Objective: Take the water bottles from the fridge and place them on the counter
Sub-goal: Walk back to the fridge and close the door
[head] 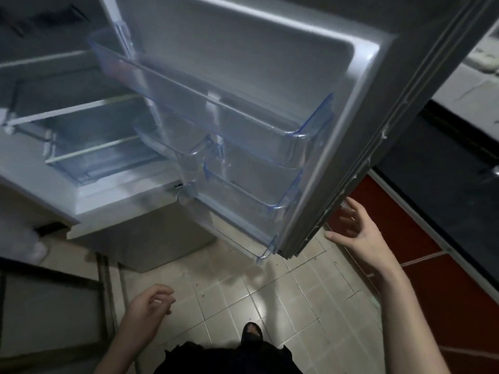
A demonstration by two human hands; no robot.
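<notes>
The fridge door (pixel 270 63) stands wide open, its clear door bins (pixel 243 117) holding nothing I can see. Inside the fridge, the glass shelves (pixel 81 109) and the clear drawer (pixel 89 160) also look bare. No water bottle shows anywhere in view. My right hand (pixel 356 233) is spread open beside the lower outer edge of the door, fingers close to the edge but apart from it. My left hand (pixel 151 300) hangs low over the floor tiles, fingers loosely curled and holding nothing.
A pale counter (pixel 469 87) with a dark front edge runs along the right, above red cabinet fronts (pixel 405 233). Beige floor tiles (pixel 283 292) lie below. A dark metal-framed panel (pixel 54 306) stands at the lower left. My foot (pixel 252 333) shows at the bottom.
</notes>
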